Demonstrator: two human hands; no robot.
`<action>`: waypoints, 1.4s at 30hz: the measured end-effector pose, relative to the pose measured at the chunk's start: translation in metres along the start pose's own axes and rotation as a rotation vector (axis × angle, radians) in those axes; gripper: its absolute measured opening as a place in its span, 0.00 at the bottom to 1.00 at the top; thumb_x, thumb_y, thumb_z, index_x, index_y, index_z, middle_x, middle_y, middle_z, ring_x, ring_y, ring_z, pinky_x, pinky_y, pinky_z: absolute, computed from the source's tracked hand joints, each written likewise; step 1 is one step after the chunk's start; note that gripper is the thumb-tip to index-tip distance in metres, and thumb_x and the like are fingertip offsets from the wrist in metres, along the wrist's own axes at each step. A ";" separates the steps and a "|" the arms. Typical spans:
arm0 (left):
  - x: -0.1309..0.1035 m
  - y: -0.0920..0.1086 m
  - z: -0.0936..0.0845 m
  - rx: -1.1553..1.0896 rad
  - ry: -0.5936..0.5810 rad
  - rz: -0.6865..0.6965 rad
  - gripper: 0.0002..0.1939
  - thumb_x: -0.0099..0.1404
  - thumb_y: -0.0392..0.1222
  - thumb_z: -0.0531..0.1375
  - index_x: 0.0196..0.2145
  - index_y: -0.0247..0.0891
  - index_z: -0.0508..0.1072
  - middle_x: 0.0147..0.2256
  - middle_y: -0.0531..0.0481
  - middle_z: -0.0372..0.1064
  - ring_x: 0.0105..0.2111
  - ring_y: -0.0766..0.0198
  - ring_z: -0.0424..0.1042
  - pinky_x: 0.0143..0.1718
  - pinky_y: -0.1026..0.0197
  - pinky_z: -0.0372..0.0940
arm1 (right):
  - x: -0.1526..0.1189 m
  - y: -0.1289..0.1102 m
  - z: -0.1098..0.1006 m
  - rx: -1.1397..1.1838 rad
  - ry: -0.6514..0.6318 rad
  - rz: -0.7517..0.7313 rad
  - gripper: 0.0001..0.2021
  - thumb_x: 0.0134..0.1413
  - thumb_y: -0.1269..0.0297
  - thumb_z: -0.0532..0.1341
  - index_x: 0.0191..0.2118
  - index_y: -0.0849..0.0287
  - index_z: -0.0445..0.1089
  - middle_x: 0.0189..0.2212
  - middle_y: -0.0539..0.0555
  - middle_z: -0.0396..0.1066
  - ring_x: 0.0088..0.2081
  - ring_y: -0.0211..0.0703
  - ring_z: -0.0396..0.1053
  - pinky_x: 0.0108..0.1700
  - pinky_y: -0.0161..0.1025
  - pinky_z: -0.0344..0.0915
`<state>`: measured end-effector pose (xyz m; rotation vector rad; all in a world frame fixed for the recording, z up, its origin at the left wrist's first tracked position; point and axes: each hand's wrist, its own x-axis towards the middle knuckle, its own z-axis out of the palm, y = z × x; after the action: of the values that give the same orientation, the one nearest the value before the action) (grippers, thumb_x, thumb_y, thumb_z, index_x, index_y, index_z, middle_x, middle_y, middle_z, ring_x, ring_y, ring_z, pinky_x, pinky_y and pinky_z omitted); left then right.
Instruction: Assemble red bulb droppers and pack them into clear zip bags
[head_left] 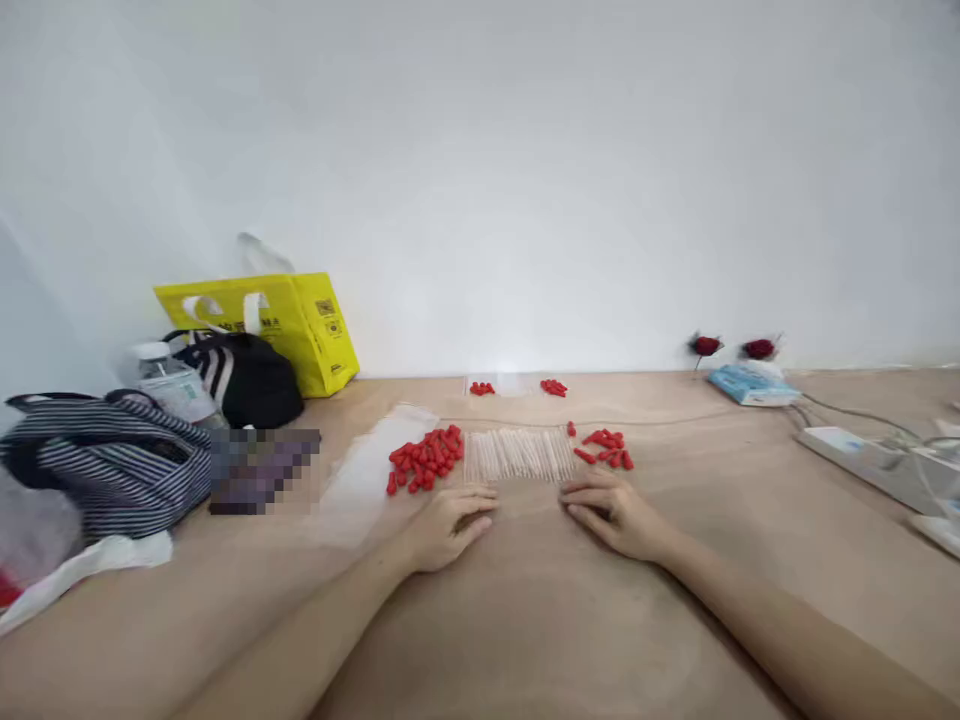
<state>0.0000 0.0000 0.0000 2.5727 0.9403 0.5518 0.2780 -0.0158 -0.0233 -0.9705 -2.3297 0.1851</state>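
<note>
My left hand (451,527) rests on the table, fingers extended to the right and a little apart from the thumb, holding nothing I can see. Just beyond it lies a heap of small red knobbed pieces (426,458). My right hand (619,514) lies opposite, its fingers stretched to the left and thumb apart, also with nothing visible in it. Between and beyond the hands, thin white sticks (519,455) lie side by side in a row. A smaller group of red pieces (604,446) sits right of the sticks, beyond my right hand.
Further back are two small red clusters (482,388) (554,388). A white sheet (364,480) lies left of the heap. Bags, including a yellow one (326,335), and a bottle (174,383) stand at left. A blue packet (752,385), power strip (877,458) and cables are at right.
</note>
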 end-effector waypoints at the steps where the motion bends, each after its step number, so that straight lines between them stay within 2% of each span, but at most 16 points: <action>1: 0.001 0.001 0.001 -0.006 0.004 -0.006 0.15 0.61 0.39 0.53 0.44 0.35 0.70 0.47 0.43 0.66 0.49 0.59 0.64 0.51 0.56 0.58 | -0.001 -0.001 0.001 -0.006 -0.010 0.004 0.13 0.56 0.66 0.50 0.39 0.58 0.71 0.40 0.56 0.70 0.42 0.41 0.66 0.44 0.39 0.63; 5: 0.003 0.003 0.003 -0.028 0.019 -0.020 0.15 0.60 0.39 0.54 0.44 0.37 0.70 0.48 0.44 0.66 0.49 0.58 0.63 0.51 0.54 0.58 | -0.002 -0.005 0.005 -0.013 -0.019 0.014 0.13 0.56 0.66 0.50 0.42 0.57 0.70 0.42 0.56 0.68 0.43 0.42 0.66 0.44 0.40 0.63; 9: 0.003 0.001 0.004 -0.026 0.027 -0.017 0.15 0.60 0.39 0.54 0.45 0.37 0.69 0.47 0.45 0.66 0.49 0.59 0.63 0.51 0.55 0.58 | -0.002 -0.004 0.005 0.007 0.015 0.021 0.12 0.55 0.66 0.51 0.39 0.56 0.70 0.39 0.55 0.70 0.40 0.41 0.66 0.42 0.39 0.63; 11: 0.003 0.000 0.004 -0.012 0.027 -0.013 0.15 0.60 0.40 0.54 0.45 0.37 0.69 0.47 0.45 0.66 0.49 0.59 0.63 0.51 0.56 0.58 | 0.001 0.000 0.006 -0.028 0.091 0.102 0.10 0.53 0.66 0.52 0.34 0.57 0.71 0.33 0.55 0.70 0.36 0.41 0.67 0.39 0.38 0.63; 13: 0.003 0.000 0.005 0.001 0.026 -0.010 0.15 0.60 0.40 0.54 0.45 0.37 0.69 0.47 0.45 0.66 0.49 0.60 0.63 0.51 0.56 0.58 | 0.009 0.005 0.007 -0.110 0.196 0.252 0.09 0.51 0.66 0.53 0.28 0.58 0.71 0.28 0.54 0.69 0.32 0.41 0.66 0.36 0.37 0.62; 15: 0.003 -0.001 0.005 0.007 0.025 -0.009 0.15 0.61 0.40 0.54 0.45 0.37 0.69 0.47 0.45 0.67 0.49 0.60 0.63 0.51 0.56 0.58 | 0.020 0.009 0.007 -0.203 0.249 0.426 0.08 0.48 0.65 0.55 0.25 0.59 0.69 0.25 0.54 0.69 0.31 0.41 0.66 0.33 0.36 0.60; 19: 0.003 -0.001 0.005 0.001 0.023 -0.005 0.15 0.61 0.40 0.54 0.45 0.38 0.69 0.47 0.46 0.67 0.49 0.60 0.63 0.51 0.56 0.58 | 0.049 0.009 0.010 -0.326 0.155 0.710 0.10 0.45 0.59 0.56 0.27 0.59 0.69 0.28 0.55 0.71 0.33 0.45 0.67 0.33 0.38 0.58; 25: 0.002 -0.002 0.005 -0.012 0.024 -0.010 0.15 0.60 0.40 0.54 0.45 0.38 0.69 0.47 0.46 0.66 0.49 0.60 0.64 0.50 0.56 0.59 | 0.079 0.003 0.015 -0.399 -0.036 0.945 0.16 0.45 0.55 0.54 0.33 0.60 0.71 0.36 0.60 0.71 0.42 0.52 0.66 0.39 0.44 0.57; 32: 0.003 -0.001 0.005 -0.006 0.018 0.001 0.15 0.61 0.40 0.54 0.46 0.39 0.68 0.48 0.47 0.66 0.49 0.60 0.63 0.51 0.56 0.58 | 0.091 0.003 0.017 -0.407 -0.103 1.011 0.15 0.45 0.62 0.54 0.35 0.64 0.71 0.35 0.65 0.71 0.40 0.55 0.67 0.39 0.47 0.56; 37: 0.003 0.000 0.004 0.004 0.013 -0.003 0.15 0.61 0.40 0.53 0.46 0.39 0.69 0.48 0.46 0.66 0.49 0.60 0.63 0.51 0.56 0.58 | 0.097 -0.001 0.020 -0.401 -0.101 0.993 0.13 0.44 0.69 0.53 0.35 0.65 0.71 0.36 0.66 0.71 0.42 0.57 0.66 0.40 0.48 0.54; 40: 0.002 0.001 0.004 -0.010 0.033 0.002 0.14 0.60 0.40 0.54 0.44 0.38 0.70 0.47 0.46 0.67 0.48 0.60 0.64 0.50 0.57 0.59 | 0.096 -0.004 0.017 -0.377 -0.070 0.959 0.12 0.46 0.69 0.53 0.34 0.67 0.71 0.35 0.67 0.71 0.40 0.56 0.67 0.41 0.48 0.53; 42: 0.004 0.001 0.004 -0.041 0.075 -0.004 0.13 0.59 0.40 0.55 0.43 0.38 0.71 0.45 0.46 0.68 0.46 0.60 0.66 0.48 0.57 0.60 | 0.092 -0.008 0.013 -0.334 -0.047 0.909 0.13 0.48 0.67 0.51 0.32 0.66 0.71 0.33 0.66 0.71 0.39 0.54 0.67 0.39 0.44 0.54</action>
<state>0.0051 0.0010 -0.0015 2.5286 0.9476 0.6636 0.2149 0.0431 0.0128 -2.1575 -1.8172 0.1727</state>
